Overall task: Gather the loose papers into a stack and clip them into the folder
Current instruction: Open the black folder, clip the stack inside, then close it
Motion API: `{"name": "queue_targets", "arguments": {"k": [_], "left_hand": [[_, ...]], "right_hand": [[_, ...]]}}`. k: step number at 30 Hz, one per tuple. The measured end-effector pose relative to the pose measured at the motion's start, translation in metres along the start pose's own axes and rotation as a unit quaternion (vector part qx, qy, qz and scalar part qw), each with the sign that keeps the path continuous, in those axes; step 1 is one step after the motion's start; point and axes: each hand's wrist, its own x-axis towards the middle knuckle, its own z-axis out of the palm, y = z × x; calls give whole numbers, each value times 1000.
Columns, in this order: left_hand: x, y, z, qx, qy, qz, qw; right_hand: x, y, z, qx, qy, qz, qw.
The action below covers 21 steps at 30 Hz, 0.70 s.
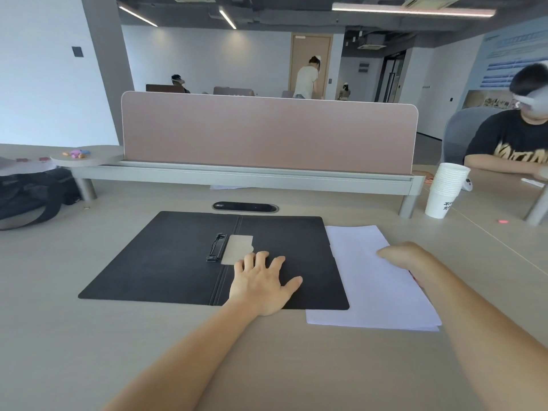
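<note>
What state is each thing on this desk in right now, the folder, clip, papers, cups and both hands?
Folder: open, lying flat.
Clip: no paper in it.
Papers: stacked beside the folder, left edge tucked under it, not clipped.
Left hand: flat, fingers spread on the folder.
Right hand: resting on the papers, holding nothing visible.
Paper cups: stacked upright.

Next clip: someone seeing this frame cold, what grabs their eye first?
The black folder lying open flat on the desk mid-frame, its metal clip beside the spine, with the left hand spread flat on its right half. Just right of it, a stack of white papers lies partly under the folder's edge, the right hand resting on top. Behind, a pink divider panel spans the desk.
</note>
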Motion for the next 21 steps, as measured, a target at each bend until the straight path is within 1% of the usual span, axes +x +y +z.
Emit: {"name": "queue_targets", "arguments": {"k": [4,10,14,16,21], "left_hand": [[-1,0,0,6,3,1,1000],[-1,0,1,0,7,0,1000],[-2,0,1,-1,13,1,1000],[-2,-1,1,-1,11,0,1000],[-2,-1,-1,2,3,3,1000]], "right_hand": [[-3,-8,-1,34,-26,12,999],[-1,-15,1,45,-12,-3,999],[0,-6,-1,24,20,-3,1000],[2,1,-4,37,22,-2,999],[2,21,-16,137,-77,24,987]]}}
